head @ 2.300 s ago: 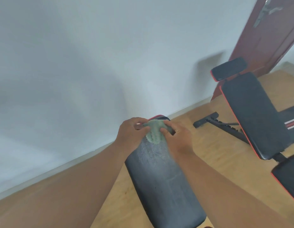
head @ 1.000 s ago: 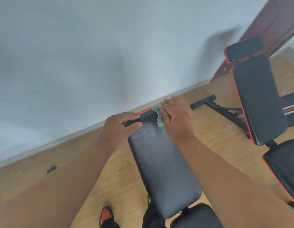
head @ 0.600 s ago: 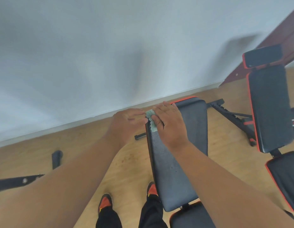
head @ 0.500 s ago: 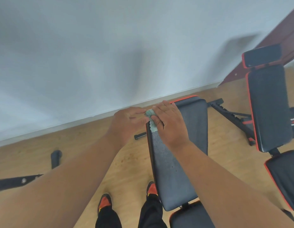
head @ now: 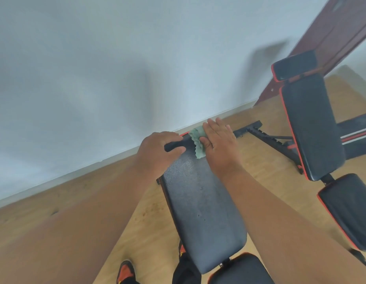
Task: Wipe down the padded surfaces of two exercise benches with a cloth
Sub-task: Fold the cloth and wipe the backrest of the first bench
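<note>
The near bench's black padded backrest with red trim runs away from me, its surface streaked with damp. A green cloth lies at its far end. My right hand presses flat on the cloth with straight fingers, covering most of it. My left hand grips the far left corner of the pad, thumb on top and fingers curled over the edge. The seat pad shows at the bottom. A second bench stands to the right, with a headrest and seat.
A white wall with a baseboard runs close behind the bench's far end. A dark red door stands at the top right. Black frame legs of the second bench lie on the wooden floor. My shoes show below.
The view swung, so the pad points away again. My right hand and the cloth went from the pad's left edge to its far end, and my left hand now grips the far left corner.
</note>
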